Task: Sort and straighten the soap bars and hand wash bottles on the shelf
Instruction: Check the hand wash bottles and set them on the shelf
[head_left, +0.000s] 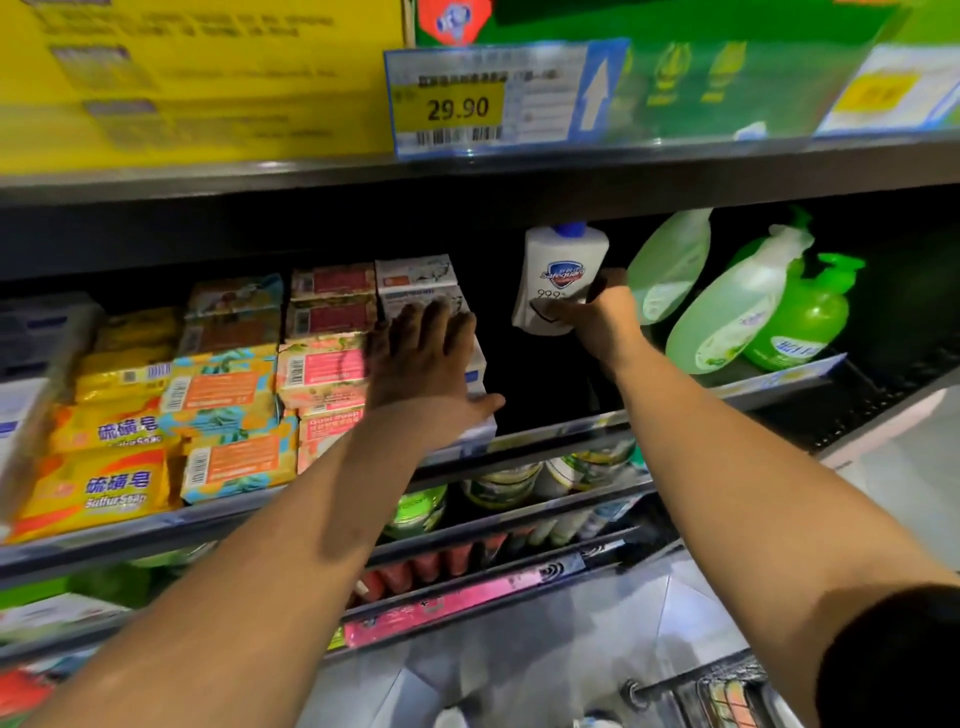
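- Yellow sulfur soap packs (104, 488), far left of the white hand wash bottle (563, 270) and nearest the viewer, lie askew at the shelf's front lip. A shove passed along the row could tip one over the edge.
- Left of the bottle, the left hand (421, 358) lies flat with fingers spread on the stack of white soap boxes (415, 278) and grasps nothing. Too hard a push could slide the top boxes off or knock the pink soap boxes (322, 374) beyond them crooked.
- The right hand (597, 317) curls its fingers round the bottle's lower part. The bottle seems lifted off the shelf floor, slightly tilted, over a dark gap. Held so low, it could swing or slip free.
- Directly above, the bottle's blue cap (571, 228) sits close under the upper shelf (727, 176); any lift could strike it.
- Right of the bottle and farther back, the pale green bottles (670, 265) lean steeply. A brush from the wrist could topple them onto the green pump bottle (810, 317).
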